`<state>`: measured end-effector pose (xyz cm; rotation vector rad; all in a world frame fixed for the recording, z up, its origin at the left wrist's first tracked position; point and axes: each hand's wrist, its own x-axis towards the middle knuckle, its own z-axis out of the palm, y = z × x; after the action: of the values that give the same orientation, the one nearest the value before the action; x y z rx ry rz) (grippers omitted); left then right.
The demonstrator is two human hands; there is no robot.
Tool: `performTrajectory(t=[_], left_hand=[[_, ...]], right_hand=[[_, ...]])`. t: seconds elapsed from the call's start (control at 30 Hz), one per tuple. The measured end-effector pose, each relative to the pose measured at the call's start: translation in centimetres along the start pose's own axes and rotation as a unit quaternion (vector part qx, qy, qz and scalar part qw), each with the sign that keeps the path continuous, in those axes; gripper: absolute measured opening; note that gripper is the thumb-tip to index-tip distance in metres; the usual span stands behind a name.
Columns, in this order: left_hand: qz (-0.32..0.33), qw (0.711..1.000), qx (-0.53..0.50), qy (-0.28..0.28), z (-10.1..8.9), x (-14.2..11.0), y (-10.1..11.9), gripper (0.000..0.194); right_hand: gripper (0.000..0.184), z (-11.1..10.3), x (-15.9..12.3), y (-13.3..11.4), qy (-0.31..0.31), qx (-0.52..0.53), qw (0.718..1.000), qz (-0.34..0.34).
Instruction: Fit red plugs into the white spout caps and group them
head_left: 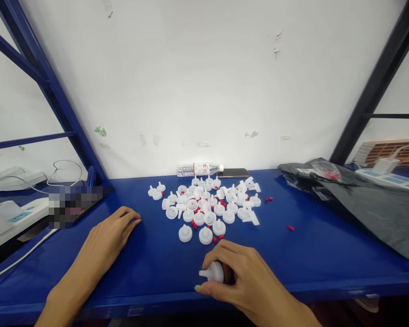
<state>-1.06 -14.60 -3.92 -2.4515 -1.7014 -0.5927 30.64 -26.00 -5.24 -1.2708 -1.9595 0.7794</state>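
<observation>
My right hand is closed around a white plastic cap with a nozzle, near the front edge of the blue table. My left hand lies flat on the table with its fingers stretched out, holding nothing, to the left of a pile of several white caps. Small red plugs are scattered among and beside the caps, one red plug lying apart to the right.
A clear water bottle and a dark phone lie by the white wall. A black plastic bag covers the table's right side. White power strips and cables sit left; blue shelf posts flank the table.
</observation>
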Motion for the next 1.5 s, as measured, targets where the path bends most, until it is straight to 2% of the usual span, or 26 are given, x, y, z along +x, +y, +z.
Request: performTrajectory(t=[0.1, 0.17, 0.27, 0.37, 0.57, 0.7, 0.83, 0.9, 1.0, 1.13, 1.2, 1.3, 1.4, 1.5], left_hand=[[0.004, 0.992, -0.12, 0.044, -0.8, -0.8, 3.6, 0.033], [0.022, 0.974, -0.221, 0.053, -1.3, -1.7, 6.7, 0.032], [0.07, 0.937, -0.343, 0.002, -1.3, -3.1, 11.0, 0.027], [0.075, 0.911, -0.406, -0.024, -0.8, -3.9, 13.4, 0.018], [-0.003, 0.878, -0.477, -0.049, 0.2, -4.1, 14.0, 0.013], [-0.011, 0.864, -0.498, -0.065, 0.3, -4.0, 14.1, 0.014], [-0.024, 0.849, -0.523, -0.076, 0.6, -4.3, 14.5, 0.012], [-0.027, 0.85, -0.521, -0.068, 0.9, -4.6, 14.9, 0.012], [-0.012, 0.867, -0.498, -0.028, 1.0, -4.9, 15.3, 0.012], [-0.013, 0.902, -0.428, 0.057, -0.4, -4.2, 13.9, 0.017], [-0.037, 0.929, -0.353, 0.105, -1.5, -3.5, 11.9, 0.023], [-0.089, 0.96, -0.197, 0.178, -2.6, -2.4, 7.6, 0.033], [-0.119, 0.98, -0.084, 0.137, -2.3, -1.6, 3.0, 0.039], [-0.121, 0.988, -0.044, 0.089, -1.2, -0.9, -0.3, 0.041]], right_hand=[[0.025, 0.0, -0.1, 0.1, 0.0, 0.0, 1.0, -0.002], [0.028, 0.1, -0.1, 0.2, 0.003, 0.001, 1.0, -0.001], [0.042, 0.1, 0.0, 0.4, 0.004, 0.015, 1.0, 0.012], [0.06, 0.1, 0.1, 0.6, 0.003, 0.046, 0.999, 0.025], [0.061, 0.1, -0.1, 0.8, 0.017, 0.077, 0.996, 0.035], [0.059, 0.0, -0.2, 0.9, 0.036, 0.078, 0.996, 0.038], [0.056, -0.1, -0.1, 1.0, 0.027, 0.088, 0.995, 0.033], [0.055, -0.1, -0.1, 0.9, 0.026, 0.094, 0.995, 0.026], [0.053, -0.1, -0.1, 0.7, 0.026, 0.094, 0.995, 0.019], [0.049, -0.1, -0.3, 0.4, 0.065, 0.079, 0.994, 0.031], [0.038, -0.1, -0.3, 0.3, 0.103, 0.062, 0.992, 0.029], [0.026, 0.0, -0.4, 0.3, 0.139, 0.04, 0.989, 0.014], [0.022, 0.0, -0.5, 0.4, 0.144, 0.025, 0.989, 0.003], [0.019, 0.1, -0.5, 0.5, 0.148, 0.014, 0.989, -0.004]])
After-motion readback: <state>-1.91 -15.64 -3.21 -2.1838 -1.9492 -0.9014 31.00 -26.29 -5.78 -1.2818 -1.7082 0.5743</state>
